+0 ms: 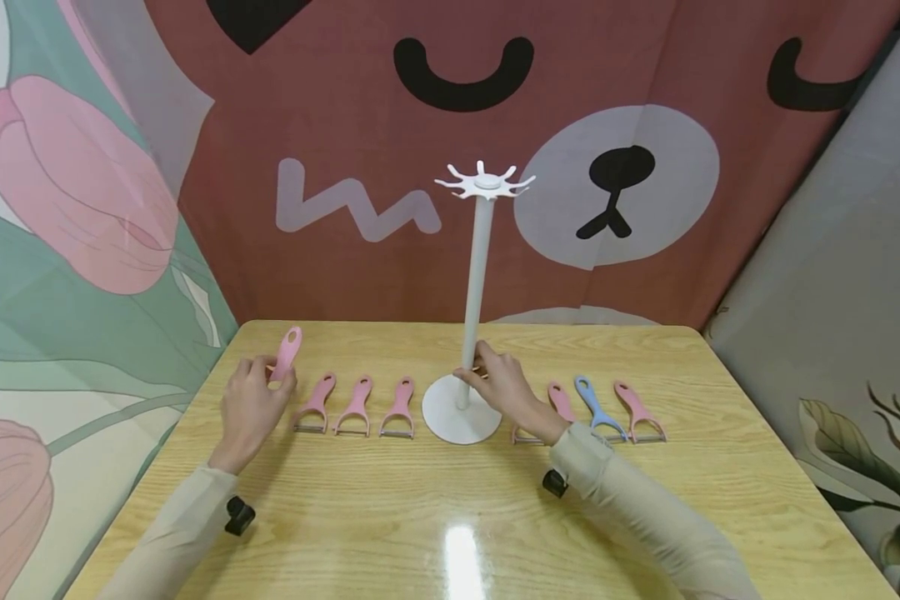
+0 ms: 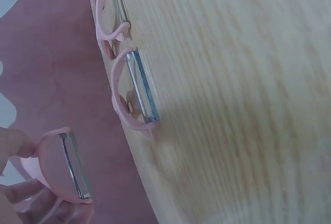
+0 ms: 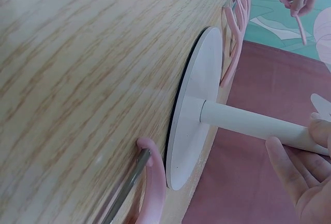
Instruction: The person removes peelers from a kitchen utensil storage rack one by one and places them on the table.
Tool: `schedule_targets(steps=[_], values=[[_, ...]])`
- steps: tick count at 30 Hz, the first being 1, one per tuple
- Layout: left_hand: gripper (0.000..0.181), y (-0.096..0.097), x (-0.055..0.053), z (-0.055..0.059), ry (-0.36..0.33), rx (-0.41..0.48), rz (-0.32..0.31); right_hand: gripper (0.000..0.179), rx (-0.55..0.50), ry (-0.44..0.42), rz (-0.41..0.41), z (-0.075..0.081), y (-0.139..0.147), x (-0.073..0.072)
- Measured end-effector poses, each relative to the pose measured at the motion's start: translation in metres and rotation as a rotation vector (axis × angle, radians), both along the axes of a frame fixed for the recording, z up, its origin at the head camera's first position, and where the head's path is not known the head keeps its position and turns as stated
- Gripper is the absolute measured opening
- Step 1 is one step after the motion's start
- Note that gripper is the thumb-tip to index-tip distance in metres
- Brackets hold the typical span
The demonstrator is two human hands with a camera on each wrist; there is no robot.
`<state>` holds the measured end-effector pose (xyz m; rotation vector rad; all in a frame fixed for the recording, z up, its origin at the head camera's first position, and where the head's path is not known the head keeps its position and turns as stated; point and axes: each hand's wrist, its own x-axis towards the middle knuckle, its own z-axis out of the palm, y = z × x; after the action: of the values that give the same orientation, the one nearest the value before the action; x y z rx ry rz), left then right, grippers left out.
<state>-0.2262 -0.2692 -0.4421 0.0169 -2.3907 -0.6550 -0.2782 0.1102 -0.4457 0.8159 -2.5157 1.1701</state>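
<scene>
left hand (image 1: 251, 408) holds pink peeler (image 1: 287, 353) | right hand (image 1: 504, 387) seemingly grips stand pole (image 1: 474, 300)

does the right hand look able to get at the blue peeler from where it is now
Probably yes. The right hand grips the white stand's pole, and the blue peeler lies flat on the table just beside that wrist. Nothing covers it; pink peelers flank it with gaps, but the hand must release the pole first.
</scene>
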Motion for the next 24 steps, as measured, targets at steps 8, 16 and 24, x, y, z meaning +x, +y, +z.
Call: schedule_targets(steps=[8,16,24], values=[[0.033,-0.007,-0.002,-0.002,-0.109,-0.012,0.031,0.025,0.005,0.002,-0.005,0.001,0.001,-0.001],[0.035,-0.017,-0.003,-0.006,-0.262,-0.03,0.04,0.025,-0.003,0.0,-0.008,0.001,0.0,0.0],[0.04,-0.025,-0.005,-0.013,-0.36,-0.068,0.005,0.024,0.001,-0.009,-0.013,-0.001,-0.001,0.0]])
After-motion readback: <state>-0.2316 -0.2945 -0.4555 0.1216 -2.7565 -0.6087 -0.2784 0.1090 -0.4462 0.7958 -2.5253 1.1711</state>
